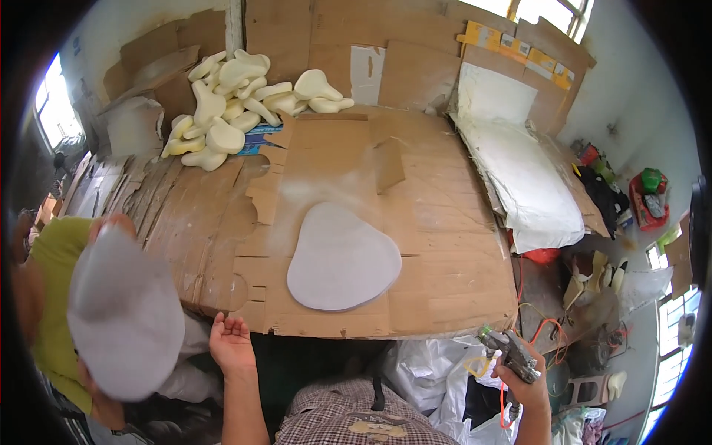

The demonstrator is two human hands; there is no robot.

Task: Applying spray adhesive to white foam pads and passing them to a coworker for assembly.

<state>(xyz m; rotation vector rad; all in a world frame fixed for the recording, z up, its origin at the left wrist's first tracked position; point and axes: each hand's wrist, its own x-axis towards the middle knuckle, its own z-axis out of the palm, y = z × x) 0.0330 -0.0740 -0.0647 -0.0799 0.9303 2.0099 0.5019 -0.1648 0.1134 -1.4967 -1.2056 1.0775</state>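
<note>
Head cam: spray gun [520, 359] pt-hidden

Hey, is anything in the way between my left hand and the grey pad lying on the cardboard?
Nothing visible blocks it: only a stretch of cardboard lies between your left hand and the grey pad.

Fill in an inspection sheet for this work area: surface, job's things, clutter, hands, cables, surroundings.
Surface: cardboard-covered table, worn, with a pale dusty patch.
Job's things: grey rounded pad lying flat near the front; spray gun at the front right.
Clutter: cream foam pieces heaped at the back left; white plastic below the front edge.
Hands: right hand has its fingers wrapped round the spray gun; left hand is empty, fingers loosely curled.
Cables: orange line at the right; its ends cannot be traced.
Surroundings: co-worker in yellow-green at the left; cardboard-lined back wall.
</note>
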